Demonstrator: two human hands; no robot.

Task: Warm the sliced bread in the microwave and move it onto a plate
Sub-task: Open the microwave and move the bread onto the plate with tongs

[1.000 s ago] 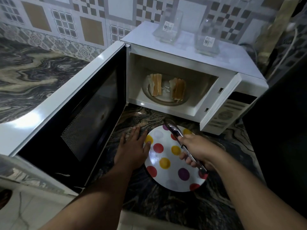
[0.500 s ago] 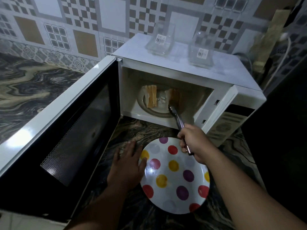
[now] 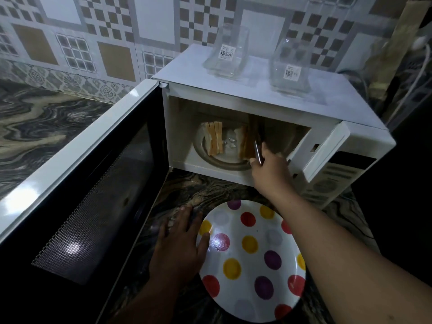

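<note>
The white microwave [image 3: 257, 94] stands open, its door [image 3: 93, 183] swung out to the left. On the glass turntable [image 3: 224, 160] inside stand two upright groups of bread slices, the left group [image 3: 214, 137] and the right group [image 3: 245, 142]. My right hand [image 3: 268, 169] reaches into the opening, shut on metal tongs [image 3: 258, 146] whose tips lie at the right group; whether they grip a slice is hidden. A white plate with coloured dots [image 3: 252, 258] lies on the counter in front. My left hand [image 3: 180, 244] rests flat on the counter, its thumb touching the plate's left rim.
Two clear glass jars [image 3: 225, 54] [image 3: 291, 69] stand on top of the microwave. The marble counter [image 3: 46, 127] runs to the left behind the open door. A tiled wall [image 3: 112, 31] is behind. A cable and dark area lie at the right.
My right hand has moved the tongs from above the plate up into the microwave, to the right bread slices. My left hand stays beside the plate.
</note>
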